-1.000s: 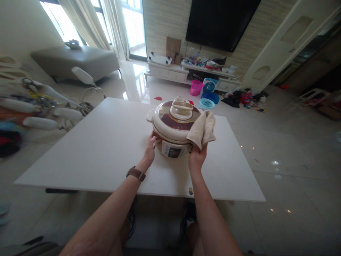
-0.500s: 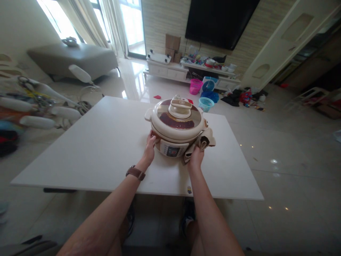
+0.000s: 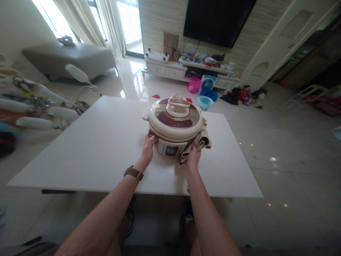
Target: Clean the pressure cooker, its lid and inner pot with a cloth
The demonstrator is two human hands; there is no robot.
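Observation:
A beige and brown electric pressure cooker (image 3: 174,133) with a glossy lid stands upright on the white table (image 3: 106,142). Its control panel (image 3: 172,149) faces me. My left hand (image 3: 147,147) grips the cooker's lower left side, with the thumb showing and the other fingers partly hidden. In my right hand (image 3: 193,156) is a bunched beige-brown cloth (image 3: 202,140), pressed against the cooker's right front side beside the panel. The right fingertips are covered by the cloth.
A white TV cabinet (image 3: 165,71) stands beyond the table, loaded with boxes and small items. On the floor before it are a pink basket (image 3: 195,85) and a light blue basket (image 3: 205,103). To the left, a lamp-like fixture with white shades (image 3: 77,73) stands close.
My right hand and the cloth have shifted slightly left along the cooker's front side. My left hand stays on the cooker. The whole view has drifted a little.

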